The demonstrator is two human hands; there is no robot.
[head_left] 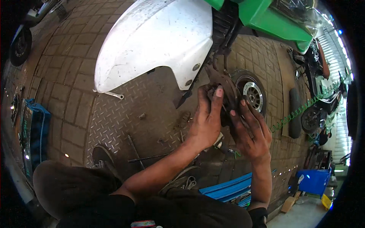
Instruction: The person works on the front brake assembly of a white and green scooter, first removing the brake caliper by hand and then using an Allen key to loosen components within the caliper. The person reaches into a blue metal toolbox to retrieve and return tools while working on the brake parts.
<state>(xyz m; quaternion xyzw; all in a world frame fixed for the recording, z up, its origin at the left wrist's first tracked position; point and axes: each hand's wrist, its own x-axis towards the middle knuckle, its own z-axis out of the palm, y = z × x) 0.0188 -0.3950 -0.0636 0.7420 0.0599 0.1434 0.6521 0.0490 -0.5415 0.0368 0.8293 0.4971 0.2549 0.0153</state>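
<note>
Both my hands are around a dark, grimy brake caliper (225,84) just below the motorcycle's front fork. My left hand (205,123) grips its left side, with the thumb and fingers pressed against it. My right hand (251,131) holds the right side, fingers bent over its edge. My fingers hide the lower part of the caliper. Above and to the left is the white front mudguard (156,45), with two round bolt holes near its lower tip. Dark hoses (230,36) run down beside it. Green bodywork (272,19) shows at the top.
A removed wheel (253,95) lies on the paving just right of my hands. Beneath are a diamond-plate sheet (110,125), a wrench (114,95) and a T-shaped bar (135,150). Blue toolboxes (228,188) (38,114) sit on both sides. A green coiled hose (300,110) hangs right, near parked motorcycles.
</note>
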